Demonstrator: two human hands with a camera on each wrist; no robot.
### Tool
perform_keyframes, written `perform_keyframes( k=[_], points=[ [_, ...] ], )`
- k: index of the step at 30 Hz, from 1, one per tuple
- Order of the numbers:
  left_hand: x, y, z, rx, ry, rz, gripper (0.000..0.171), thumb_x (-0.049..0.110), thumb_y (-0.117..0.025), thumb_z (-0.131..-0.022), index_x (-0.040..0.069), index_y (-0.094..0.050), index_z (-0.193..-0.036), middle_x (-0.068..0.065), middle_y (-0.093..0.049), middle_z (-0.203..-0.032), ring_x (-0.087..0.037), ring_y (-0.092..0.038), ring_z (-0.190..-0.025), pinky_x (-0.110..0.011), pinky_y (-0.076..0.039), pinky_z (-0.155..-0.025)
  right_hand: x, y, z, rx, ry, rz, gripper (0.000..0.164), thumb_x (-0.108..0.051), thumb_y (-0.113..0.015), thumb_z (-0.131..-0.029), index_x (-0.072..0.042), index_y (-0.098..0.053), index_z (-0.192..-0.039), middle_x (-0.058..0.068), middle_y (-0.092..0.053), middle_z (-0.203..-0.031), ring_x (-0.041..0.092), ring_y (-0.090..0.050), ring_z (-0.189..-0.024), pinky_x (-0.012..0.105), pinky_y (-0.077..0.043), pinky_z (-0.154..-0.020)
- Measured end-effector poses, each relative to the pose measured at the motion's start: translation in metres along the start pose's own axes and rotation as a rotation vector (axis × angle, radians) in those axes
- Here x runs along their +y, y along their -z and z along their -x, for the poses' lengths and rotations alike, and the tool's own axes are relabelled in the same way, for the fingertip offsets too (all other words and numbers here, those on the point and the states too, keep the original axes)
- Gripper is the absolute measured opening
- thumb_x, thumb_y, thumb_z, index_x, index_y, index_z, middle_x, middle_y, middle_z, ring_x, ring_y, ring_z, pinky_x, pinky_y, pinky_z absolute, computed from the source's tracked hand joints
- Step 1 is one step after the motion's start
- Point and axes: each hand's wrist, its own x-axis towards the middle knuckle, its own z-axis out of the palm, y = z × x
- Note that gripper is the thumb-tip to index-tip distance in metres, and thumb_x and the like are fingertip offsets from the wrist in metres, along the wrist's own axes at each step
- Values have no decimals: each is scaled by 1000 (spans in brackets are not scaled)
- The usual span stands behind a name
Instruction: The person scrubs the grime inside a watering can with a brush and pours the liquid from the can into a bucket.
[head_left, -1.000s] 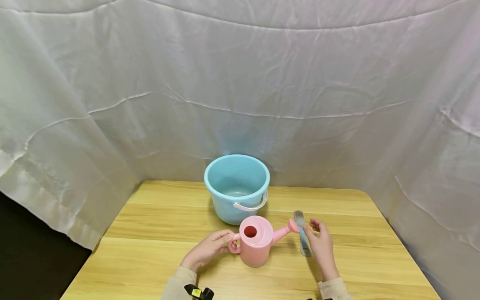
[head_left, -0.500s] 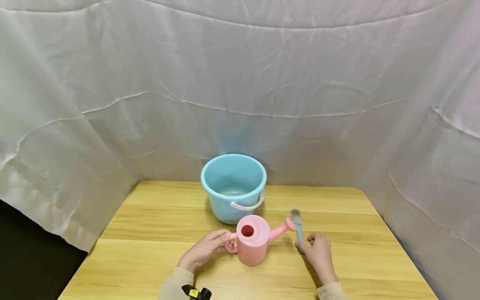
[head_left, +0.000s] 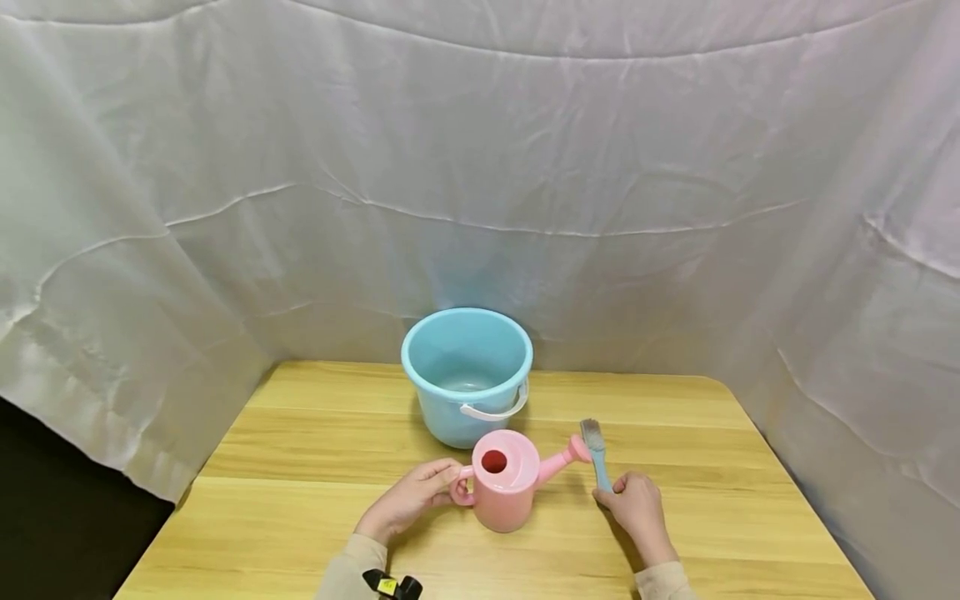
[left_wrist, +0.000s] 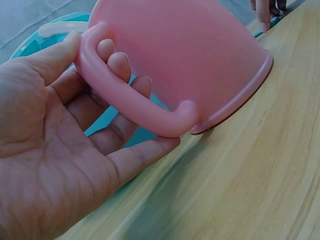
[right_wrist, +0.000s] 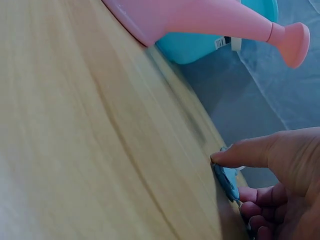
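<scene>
A pink watering can [head_left: 506, 502] stands upright on the table, its spout to the right. My left hand [head_left: 408, 500] holds its handle [left_wrist: 127, 100], with fingertips through the loop and the thumb near the top, as the left wrist view shows. Right of the spout lies a flat brush [head_left: 597, 457] with a blue handle and greyish bristles pointing away from me. My right hand [head_left: 637, 510] pinches the near end of that handle between thumb and fingers. In the right wrist view the handle end [right_wrist: 227, 180] appears low against the wood, with its rest hidden by the hand.
Behind the watering can stands a light blue bucket [head_left: 457, 417] with a white handle [head_left: 498, 414] hanging down its front right. The wooden table [head_left: 315, 433] is enclosed by grey cloth [head_left: 480, 167] at the back and both sides.
My right hand has moved down along the brush from beside its upper part and now pinches the handle's near end. The left hand keeps hold of the watering can. The head view shifted slightly.
</scene>
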Motion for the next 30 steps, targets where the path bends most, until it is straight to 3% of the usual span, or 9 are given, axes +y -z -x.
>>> perform_keyframes(
  k=[2, 8, 11, 19, 25, 30],
  points=[
    [0, 1, 1, 0, 0, -1, 33, 29, -44, -104, 0, -56, -94, -3, -61, -95, -30, -67, -103, -39, -55, -97, 0, 0, -1, -14, 1, 3, 33, -24, -80, -76, 0, -57, -75, 11, -54, -74, 22, -48, -69, 27, -39, -56],
    [-2, 1, 1, -1, 4, -11, 46, 29, -43, -105, -17, -47, -97, -3, -60, -96, -29, -66, -104, -36, -55, -96, 1, 0, -1, -43, 11, 15, 32, -25, -77, -77, -3, -55, -70, 8, -51, -72, 19, -46, -66, 26, -38, -55],
    [-2, 1, 1, -1, 1, -12, 49, 29, -43, -105, -20, -45, -100, -4, -59, -96, -28, -66, -103, -36, -55, -96, 2, 0, 0, -54, 18, 14, 30, -24, -75, -77, -3, -55, -68, 7, -51, -70, 18, -45, -63, 24, -37, -53],
    [-1, 2, 1, -12, 6, 1, 32, 28, -42, -105, 3, -54, -90, -2, -59, -96, -21, -67, -102, -32, -55, -96, 3, 4, -2, -103, -10, -54, 27, -20, -71, -79, -7, -52, -64, 1, -47, -59, 14, -41, -56, 23, -34, -49],
    [0, 0, 0, -8, 10, 0, 31, 29, -42, -105, 4, -55, -91, -3, -59, -96, -22, -66, -101, -32, -55, -96, 5, 14, -4, -176, -25, -122, 31, -22, -77, -78, -5, -52, -72, 1, -45, -65, 16, -41, -62, 25, -33, -55],
    [0, 0, 0, -3, 11, 3, 33, 29, -43, -104, 1, -56, -94, -4, -60, -97, -27, -66, -103, -35, -55, -96, 4, 24, -5, -228, -44, -157, 37, -19, -80, -76, -6, -46, -78, 4, -47, -71, 17, -47, -66, 26, -39, -56]
  ],
)
